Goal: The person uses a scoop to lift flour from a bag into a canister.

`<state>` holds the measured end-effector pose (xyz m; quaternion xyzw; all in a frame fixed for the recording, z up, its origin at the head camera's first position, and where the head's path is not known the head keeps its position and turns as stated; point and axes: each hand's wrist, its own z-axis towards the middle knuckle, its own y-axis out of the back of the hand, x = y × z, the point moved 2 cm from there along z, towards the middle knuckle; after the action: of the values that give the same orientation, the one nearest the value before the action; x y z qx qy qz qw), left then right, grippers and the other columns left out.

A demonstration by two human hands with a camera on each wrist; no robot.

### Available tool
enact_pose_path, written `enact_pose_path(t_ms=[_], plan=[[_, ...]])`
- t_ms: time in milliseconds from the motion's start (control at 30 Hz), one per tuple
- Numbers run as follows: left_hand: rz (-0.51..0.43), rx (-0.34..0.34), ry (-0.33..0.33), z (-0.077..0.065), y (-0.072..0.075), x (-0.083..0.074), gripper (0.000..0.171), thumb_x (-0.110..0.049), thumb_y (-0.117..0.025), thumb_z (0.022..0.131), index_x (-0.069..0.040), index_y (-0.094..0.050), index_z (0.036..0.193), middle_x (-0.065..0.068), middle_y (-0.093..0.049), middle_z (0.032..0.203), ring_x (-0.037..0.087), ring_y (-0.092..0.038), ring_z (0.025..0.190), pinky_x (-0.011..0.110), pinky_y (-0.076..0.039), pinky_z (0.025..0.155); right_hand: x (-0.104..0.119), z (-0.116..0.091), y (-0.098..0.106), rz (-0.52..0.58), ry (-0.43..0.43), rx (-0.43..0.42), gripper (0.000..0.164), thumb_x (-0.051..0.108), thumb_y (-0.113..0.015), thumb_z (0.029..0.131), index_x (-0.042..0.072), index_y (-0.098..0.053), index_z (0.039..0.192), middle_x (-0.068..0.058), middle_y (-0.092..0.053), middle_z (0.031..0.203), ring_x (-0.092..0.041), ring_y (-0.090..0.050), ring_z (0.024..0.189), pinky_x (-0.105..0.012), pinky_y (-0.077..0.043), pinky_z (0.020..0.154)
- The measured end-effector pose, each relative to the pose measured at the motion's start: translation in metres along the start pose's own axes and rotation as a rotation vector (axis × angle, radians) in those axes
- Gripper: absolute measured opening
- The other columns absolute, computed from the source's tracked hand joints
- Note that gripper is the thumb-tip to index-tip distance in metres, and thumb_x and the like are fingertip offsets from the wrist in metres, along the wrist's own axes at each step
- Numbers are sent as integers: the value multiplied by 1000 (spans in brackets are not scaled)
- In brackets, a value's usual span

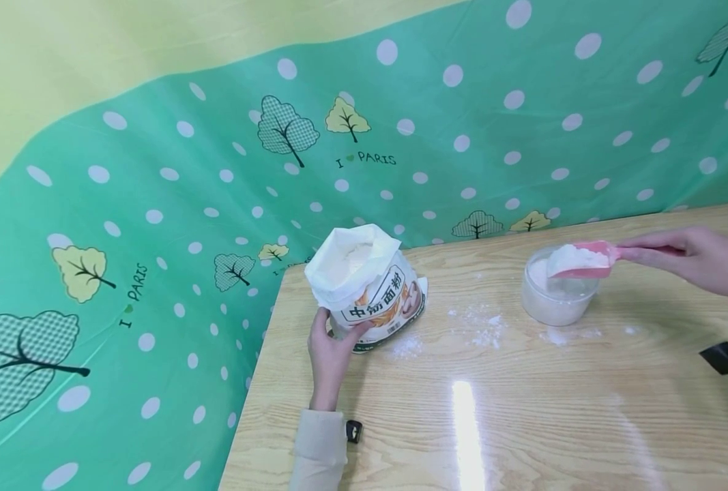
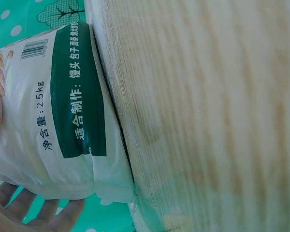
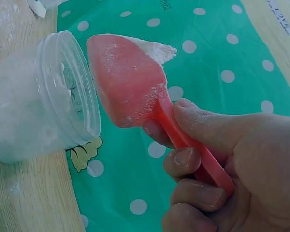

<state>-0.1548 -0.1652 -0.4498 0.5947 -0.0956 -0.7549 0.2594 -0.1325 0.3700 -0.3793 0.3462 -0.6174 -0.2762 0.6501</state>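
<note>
A white flour bag stands at the left back of the table with its top open and flour inside. My left hand grips its lower left side, thumb on the printed front and fingers around the edge. In the left wrist view the bag reads 2.5kg. To the right, my right hand holds a pink scoop by its handle. White flour is heaped in the scoop, which is over the mouth of a clear round jar. The jar has flour inside.
Spilled flour dusts the wooden table between bag and jar. A green dotted cloth hangs behind and to the left. A black object shows at the right edge, and a small black piece beside the left sleeve.
</note>
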Motion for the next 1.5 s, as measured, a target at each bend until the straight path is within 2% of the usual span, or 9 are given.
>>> enact_pose_path(t_ms=[167, 333, 400, 567, 667, 800, 900, 1133, 1500], plan=[[0, 0, 0, 0, 1, 1, 70, -51, -88, 67, -29, -58, 126, -14, -62, 123, 13, -53, 123, 52, -45, 104, -1, 2, 2, -36, 14, 7, 35, 23, -61, 100, -3, -67, 123, -32, -64, 121, 26, -40, 82, -13, -47, 61], [0, 3, 1, -1, 1, 1, 70, -52, -88, 67, -30, -58, 127, -14, -62, 124, 13, -52, 124, 52, -45, 104, 8, 2, 6, -113, 47, 1, 30, 16, -63, 99, -5, -69, 118, -31, -67, 115, 5, -61, 82, -14, -47, 61], [3, 5, 0, -1, 1, 1, 71, -52, -87, 67, -31, -58, 127, -15, -62, 125, 13, -52, 124, 51, -45, 104, 11, 3, 7, -147, 54, 0, 28, 14, -64, 98, -6, -69, 118, -31, -67, 114, -1, -63, 80, -15, -48, 61], [4, 9, 1, 0, 1, 1, 71, -53, -87, 67, -32, -57, 129, -16, -61, 125, 12, -51, 126, 51, -45, 104, 13, 4, 10, -210, 46, 18, 30, 14, -62, 99, -7, -66, 120, -31, -67, 113, 7, -52, 73, -20, -47, 58], [0, 9, 1, 1, 1, 1, 72, -52, -87, 67, -33, -57, 129, -16, -61, 126, 12, -50, 127, 52, -44, 105, 14, 5, 11, -230, 41, 29, 32, 14, -63, 98, -9, -66, 120, -32, -67, 112, -2, -57, 75, -21, -46, 58], [-3, 13, 1, 1, 0, 0, 72, -52, -87, 67, -34, -56, 130, -17, -60, 127, 12, -50, 127, 51, -44, 105, 16, 6, 13, -233, 36, 47, 33, 13, -64, 98, -12, -64, 119, -34, -67, 111, -28, -67, 84, -21, -49, 58], [-3, 16, 2, 1, 0, 0, 72, -51, -87, 67, -34, -56, 130, -17, -60, 127, 11, -50, 127, 51, -44, 105, 18, 7, 15, -230, 37, 57, 34, 13, -64, 97, -14, -64, 119, -35, -66, 110, -40, -68, 92, -25, -53, 60], [-4, 10, 8, 1, 0, 1, 72, -52, -88, 66, -34, -57, 129, -17, -61, 126, 12, -50, 127, 51, -44, 104, 21, 11, 15, -247, 37, 82, 32, 11, -64, 97, -15, -64, 115, -33, -68, 105, -40, -67, 91, -50, -58, 71], [0, 15, 12, 2, 0, 3, 73, -55, -86, 67, -36, -55, 130, -18, -60, 128, 11, -49, 129, 51, -44, 106, 27, 16, 17, -309, 26, 98, 36, 15, -67, 95, -16, -65, 114, -32, -69, 101, -40, -66, 89, -55, -57, 74]])
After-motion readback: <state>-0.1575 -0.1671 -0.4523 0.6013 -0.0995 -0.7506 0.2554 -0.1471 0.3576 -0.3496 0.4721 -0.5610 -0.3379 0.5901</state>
